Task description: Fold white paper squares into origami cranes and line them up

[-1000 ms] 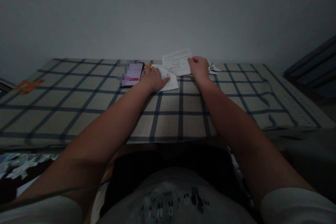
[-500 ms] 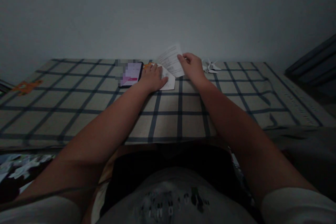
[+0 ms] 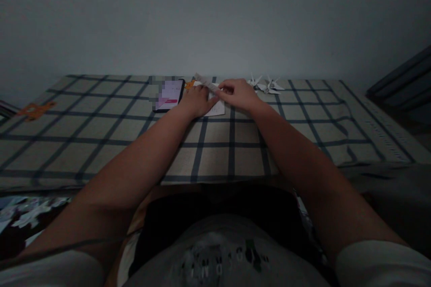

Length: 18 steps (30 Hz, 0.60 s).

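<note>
A printed sheet of paper [image 3: 217,109] lies on the checked cloth in front of me. My left hand [image 3: 196,101] rests flat on it, fingers spread. My right hand [image 3: 239,93] is closed in a pinch on the paper at its right side, close to my left thumb. Between the hands, a narrow part of the paper [image 3: 206,81] stands up at a slant from the cloth. Much of the sheet is hidden beneath my fingers. Two folded white paper cranes [image 3: 271,85] sit just right of my right hand.
A phone [image 3: 171,94] with its screen lit lies left of my left hand. A small orange piece [image 3: 189,85] shows behind that hand, and a larger orange item [image 3: 36,110] lies at the cloth's left end. A bare wall [image 3: 215,18] rises behind the checked cloth [image 3: 215,161].
My right hand has come left and down, bringing the raised part of the paper over toward my left hand. A second crane is uncovered. My left hand has stayed in place.
</note>
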Each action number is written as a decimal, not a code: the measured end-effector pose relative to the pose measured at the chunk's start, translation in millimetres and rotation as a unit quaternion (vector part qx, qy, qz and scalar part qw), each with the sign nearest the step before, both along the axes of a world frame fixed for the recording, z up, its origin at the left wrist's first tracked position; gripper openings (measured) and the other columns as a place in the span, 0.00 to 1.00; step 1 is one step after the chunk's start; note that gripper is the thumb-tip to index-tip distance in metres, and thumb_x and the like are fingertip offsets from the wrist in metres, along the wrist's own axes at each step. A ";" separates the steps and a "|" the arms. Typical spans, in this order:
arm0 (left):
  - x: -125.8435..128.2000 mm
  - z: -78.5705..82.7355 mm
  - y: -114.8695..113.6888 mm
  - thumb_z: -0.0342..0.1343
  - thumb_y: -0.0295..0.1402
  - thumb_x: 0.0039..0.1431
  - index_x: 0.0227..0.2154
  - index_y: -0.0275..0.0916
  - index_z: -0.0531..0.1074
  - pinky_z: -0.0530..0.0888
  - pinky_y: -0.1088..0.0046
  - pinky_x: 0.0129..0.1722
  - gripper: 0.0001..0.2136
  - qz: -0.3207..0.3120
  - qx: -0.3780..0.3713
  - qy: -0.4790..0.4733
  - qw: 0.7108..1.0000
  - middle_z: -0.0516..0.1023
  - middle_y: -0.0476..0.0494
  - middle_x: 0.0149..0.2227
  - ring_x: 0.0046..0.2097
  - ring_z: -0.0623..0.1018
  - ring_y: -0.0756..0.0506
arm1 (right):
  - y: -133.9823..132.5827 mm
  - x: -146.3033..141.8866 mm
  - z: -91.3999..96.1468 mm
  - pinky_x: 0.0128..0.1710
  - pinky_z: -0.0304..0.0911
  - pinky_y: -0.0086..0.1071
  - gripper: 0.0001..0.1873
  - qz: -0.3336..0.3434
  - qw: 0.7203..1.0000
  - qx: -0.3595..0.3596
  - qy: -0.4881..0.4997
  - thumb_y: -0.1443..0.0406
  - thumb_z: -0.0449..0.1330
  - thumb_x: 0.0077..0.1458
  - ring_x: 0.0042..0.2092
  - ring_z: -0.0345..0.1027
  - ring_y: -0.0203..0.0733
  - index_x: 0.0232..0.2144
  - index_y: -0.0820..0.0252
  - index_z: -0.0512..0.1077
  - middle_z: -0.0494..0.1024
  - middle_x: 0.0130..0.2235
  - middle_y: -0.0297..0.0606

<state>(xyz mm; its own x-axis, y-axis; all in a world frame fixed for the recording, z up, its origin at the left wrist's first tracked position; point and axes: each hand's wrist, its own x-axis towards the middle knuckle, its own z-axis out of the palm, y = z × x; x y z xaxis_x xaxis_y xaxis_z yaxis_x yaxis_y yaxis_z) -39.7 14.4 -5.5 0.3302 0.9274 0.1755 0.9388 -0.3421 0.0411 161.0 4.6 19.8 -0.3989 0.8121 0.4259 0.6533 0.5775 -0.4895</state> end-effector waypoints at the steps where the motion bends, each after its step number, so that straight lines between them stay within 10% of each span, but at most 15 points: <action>1: 0.2 -0.1 -0.1 0.32 0.56 0.76 0.72 0.25 0.65 0.63 0.49 0.74 0.41 0.010 0.002 -0.004 1.000 0.69 0.21 0.73 0.75 0.67 0.27 | -0.9 -0.3 0.3 0.39 0.58 0.35 0.16 -0.001 1.000 0.004 -0.012 0.55 0.63 0.66 0.38 0.72 0.42 0.44 0.59 0.85 0.84 0.38 0.39; 8: 3.0 2.1 -4.3 0.39 0.55 0.76 0.76 0.25 0.58 0.53 0.50 0.79 0.41 0.046 -0.020 -0.001 0.999 0.55 0.23 0.79 0.81 0.55 0.27 | 0.8 -0.7 1.1 0.39 0.56 0.37 0.15 -0.073 0.994 0.062 -0.057 0.60 0.57 0.70 0.39 0.71 0.45 0.37 0.61 0.80 0.83 0.39 0.42; 18: -0.8 0.7 -1.4 0.43 0.53 0.75 0.71 0.25 0.67 0.60 0.51 0.77 0.37 0.011 -0.011 -0.025 1.000 0.65 0.25 0.76 0.78 0.64 0.28 | 13.8 2.9 -6.1 0.41 0.56 0.37 0.19 -0.134 0.985 0.110 -0.017 0.55 0.55 0.75 0.39 0.68 0.45 0.35 0.59 0.75 0.80 0.38 0.43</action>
